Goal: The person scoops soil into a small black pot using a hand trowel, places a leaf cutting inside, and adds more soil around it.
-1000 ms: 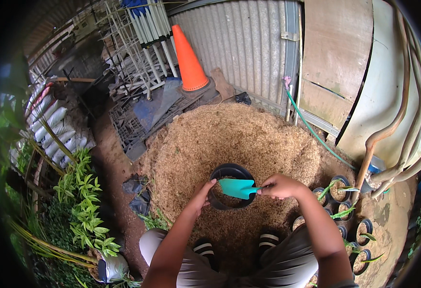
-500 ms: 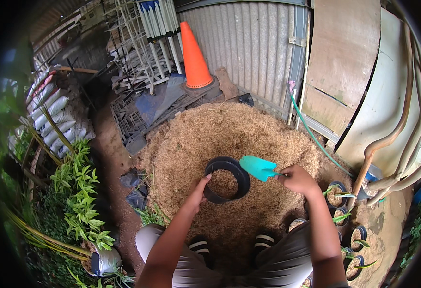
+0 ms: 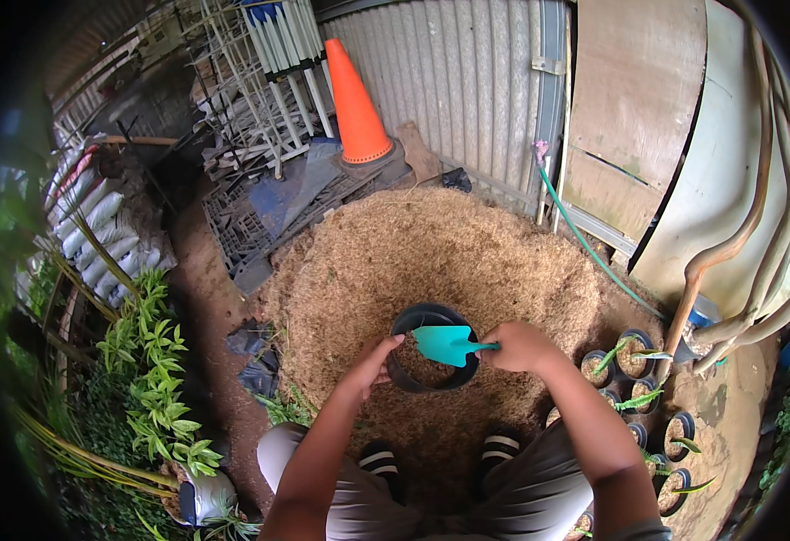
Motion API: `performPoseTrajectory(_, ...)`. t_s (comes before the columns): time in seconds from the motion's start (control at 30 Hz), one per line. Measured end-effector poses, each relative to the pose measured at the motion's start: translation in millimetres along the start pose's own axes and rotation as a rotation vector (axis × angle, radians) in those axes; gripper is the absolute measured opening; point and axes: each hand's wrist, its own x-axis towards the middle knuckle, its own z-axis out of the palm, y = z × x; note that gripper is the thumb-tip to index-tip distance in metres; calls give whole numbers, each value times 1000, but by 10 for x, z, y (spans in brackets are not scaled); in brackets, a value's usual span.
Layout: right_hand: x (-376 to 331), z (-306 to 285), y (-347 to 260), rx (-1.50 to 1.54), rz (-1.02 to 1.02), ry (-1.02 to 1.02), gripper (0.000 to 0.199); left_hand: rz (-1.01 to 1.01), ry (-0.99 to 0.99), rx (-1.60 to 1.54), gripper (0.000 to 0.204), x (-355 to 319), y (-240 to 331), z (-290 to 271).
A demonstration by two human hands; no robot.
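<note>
Our right hand (image 3: 512,347): curled closed round scoop (image 3: 446,343) handle | scoop blade: just left of it, over pot (image 3: 429,314) | left hand (image 3: 374,363): closed on pot's rim | scoop looks light, stiff; we'd hold its handle

My left hand (image 3: 376,363) grips the round black pot (image 3: 429,316) at its left side, thumb at the rim; its mouth faces up, with loose brown fill (image 3: 424,370) inside. From my right hand (image 3: 516,347), the turquoise trowel (image 3: 445,344) points leftward, its broad blade over the pot's mouth.
</note>
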Motion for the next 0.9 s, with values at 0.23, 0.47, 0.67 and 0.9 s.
performPoseTrajectory(0.23,45,-185,275,467,80,-183,35,-10,-4,-48,82,10,18,-15)
performPoseTrajectory(0.47,-132,-416,514,675,96,-98,34,3,5,-130,81,16,48,19)
performPoseTrajectory(0.67,-215,-577,496,958,342,11,38,77,21,-174,78,166,-163,-100)
performPoseTrajectory(0.9,141,-309,305,621,239,284,48,243,99,-264,66,109,-132,140)
